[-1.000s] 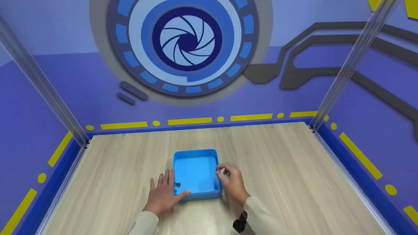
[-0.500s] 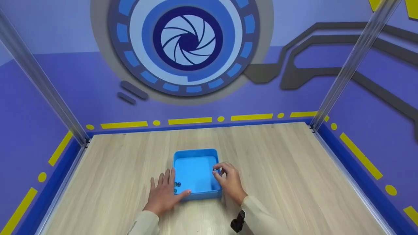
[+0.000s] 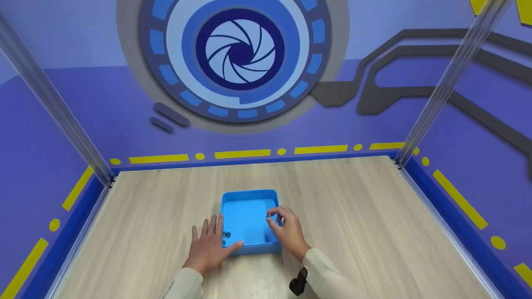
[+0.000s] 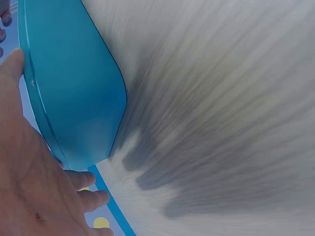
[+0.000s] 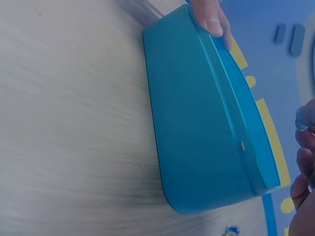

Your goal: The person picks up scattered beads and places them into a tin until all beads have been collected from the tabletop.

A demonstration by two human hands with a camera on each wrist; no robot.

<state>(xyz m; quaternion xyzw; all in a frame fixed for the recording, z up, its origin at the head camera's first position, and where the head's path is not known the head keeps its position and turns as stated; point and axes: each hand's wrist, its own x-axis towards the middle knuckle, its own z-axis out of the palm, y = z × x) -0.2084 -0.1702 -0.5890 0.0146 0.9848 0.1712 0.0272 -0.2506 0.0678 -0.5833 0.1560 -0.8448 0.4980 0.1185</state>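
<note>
blue box (image 3: 245, 216) is holding dark marbles (image 3: 225, 235) in its near left corner. right hand (image 3: 289, 230) is pinching a small marble (image 3: 268, 215) over the box's right side; left hand (image 3: 206, 248) is resting on its left edge, fingers straight. box is sitting on the wood-grain bench (image 3: 353, 207).

right hand (image 3: 290, 232) moved left, marble (image 3: 269, 215) farther over box (image 3: 245, 216)
</note>
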